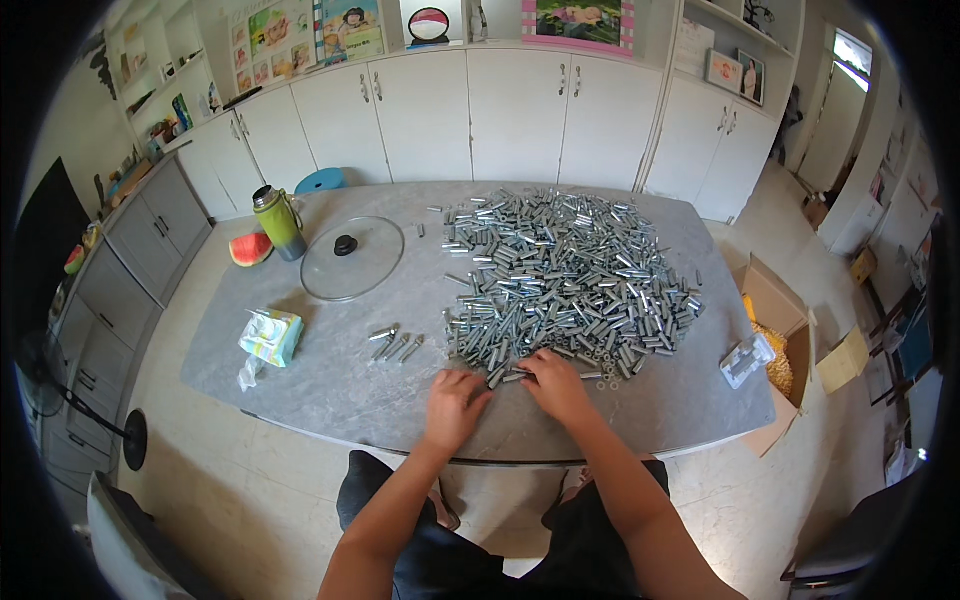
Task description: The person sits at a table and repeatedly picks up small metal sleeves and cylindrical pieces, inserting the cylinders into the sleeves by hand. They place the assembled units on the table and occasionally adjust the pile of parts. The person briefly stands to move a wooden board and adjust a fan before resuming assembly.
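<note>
A broad heap of silvery metal sleeves and bolts [570,275] covers the right half of the grey table. At its near edge my right hand [556,384] is closed, thumb and fingers pinching a small metal sleeve [515,377]. My left hand [455,405] rests at the heap's front left corner, fingers bent and thumb apart, with nothing visible in it. A small group of expansion bolts [397,346] lies apart to the left of the heap. Several small washers [608,380] are scattered just right of my right hand.
On the table's left are a glass lid [352,270], a green flask [278,222], a watermelon piece [250,249] and a wipes pack [271,337]. A clear plastic package [747,360] sits at the right edge, beside an open cardboard box [772,290]. White cabinets [515,115] line the back.
</note>
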A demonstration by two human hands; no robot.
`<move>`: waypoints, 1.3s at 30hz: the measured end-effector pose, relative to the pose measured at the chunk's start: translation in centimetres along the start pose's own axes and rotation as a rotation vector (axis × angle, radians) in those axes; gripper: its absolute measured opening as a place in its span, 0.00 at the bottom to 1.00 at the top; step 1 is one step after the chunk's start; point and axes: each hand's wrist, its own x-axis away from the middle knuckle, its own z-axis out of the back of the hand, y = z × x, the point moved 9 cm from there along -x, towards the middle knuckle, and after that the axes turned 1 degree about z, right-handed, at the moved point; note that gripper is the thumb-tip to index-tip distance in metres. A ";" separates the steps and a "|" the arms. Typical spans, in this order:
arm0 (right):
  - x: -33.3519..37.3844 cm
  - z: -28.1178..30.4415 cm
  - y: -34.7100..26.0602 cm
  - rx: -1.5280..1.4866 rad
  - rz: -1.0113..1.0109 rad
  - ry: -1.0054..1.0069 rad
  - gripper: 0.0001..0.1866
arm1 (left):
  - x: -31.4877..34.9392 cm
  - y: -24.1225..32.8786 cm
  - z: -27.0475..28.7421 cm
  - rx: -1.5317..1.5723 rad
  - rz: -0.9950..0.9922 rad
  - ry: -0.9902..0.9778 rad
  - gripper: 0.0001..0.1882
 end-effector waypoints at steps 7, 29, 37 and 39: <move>0.4 0.3 0.0 0.076 0.051 0.015 0.10 | -0.5 1.2 -1.9 -0.056 -0.006 -0.020 0.11; -0.1 -0.5 0.8 -0.917 -0.187 0.214 0.19 | 1.9 -4.1 -4.1 0.670 0.519 -0.039 0.06; 0.1 0.7 -2.4 -0.496 0.043 0.132 0.09 | 1.0 -1.3 -3.2 0.729 0.436 -0.060 0.20; 0.0 0.6 -3.0 -0.451 0.102 0.100 0.10 | 1.0 -0.8 -3.3 0.764 0.407 -0.065 0.26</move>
